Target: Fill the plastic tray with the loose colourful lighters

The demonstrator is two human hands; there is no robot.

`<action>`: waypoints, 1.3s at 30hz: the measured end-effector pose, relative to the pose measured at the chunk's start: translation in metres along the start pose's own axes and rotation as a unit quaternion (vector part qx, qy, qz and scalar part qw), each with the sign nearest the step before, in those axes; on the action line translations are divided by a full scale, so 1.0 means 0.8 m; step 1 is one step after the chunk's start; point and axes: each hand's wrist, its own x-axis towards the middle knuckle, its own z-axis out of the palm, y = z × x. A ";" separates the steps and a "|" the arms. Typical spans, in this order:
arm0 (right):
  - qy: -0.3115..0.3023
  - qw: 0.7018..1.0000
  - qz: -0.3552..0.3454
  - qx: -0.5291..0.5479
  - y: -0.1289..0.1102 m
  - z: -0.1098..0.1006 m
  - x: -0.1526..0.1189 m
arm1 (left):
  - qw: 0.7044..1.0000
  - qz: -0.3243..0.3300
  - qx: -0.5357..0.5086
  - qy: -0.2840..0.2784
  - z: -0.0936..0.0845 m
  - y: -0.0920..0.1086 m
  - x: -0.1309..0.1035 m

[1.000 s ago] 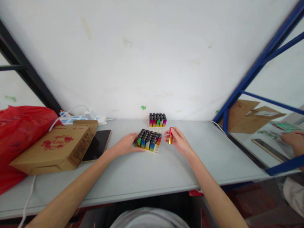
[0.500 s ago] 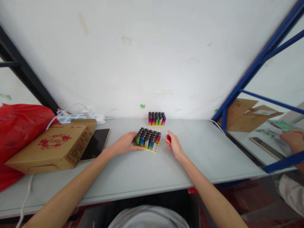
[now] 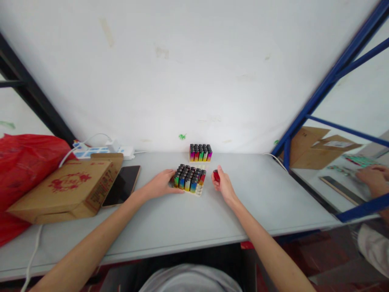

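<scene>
Several multicoloured lighters (image 3: 188,178) with black tops stand upright in a pale tray (image 3: 199,191) in the middle of the desk. Vacant slots show at the tray's right front end. My left hand (image 3: 159,184) grips the left end of this tray, thumb along the front and fingers behind. To the right of the tray and apart from it, my right hand (image 3: 225,185) is closed round a red lighter (image 3: 216,175), its dark top showing above the fingers. Farther back, near the wall, stands a second block of lighters (image 3: 201,153) packed in rows.
At the left lie a cardboard box (image 3: 65,186), a dark phone-like slab (image 3: 123,184) and a red plastic bag (image 3: 30,152). A power strip (image 3: 100,151) runs behind them. Blue frame bars (image 3: 310,105) border the right side; beyond them another person's hand (image 3: 372,178) shows.
My right hand has turned slightly, and more of the red lighter shows in it. My left hand and the tray have stayed in place.
</scene>
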 end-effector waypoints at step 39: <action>-0.073 0.858 -0.210 -0.463 -0.018 -0.004 -0.026 | 1.000 0.005 -0.025 0.009 0.002 -0.003 -0.001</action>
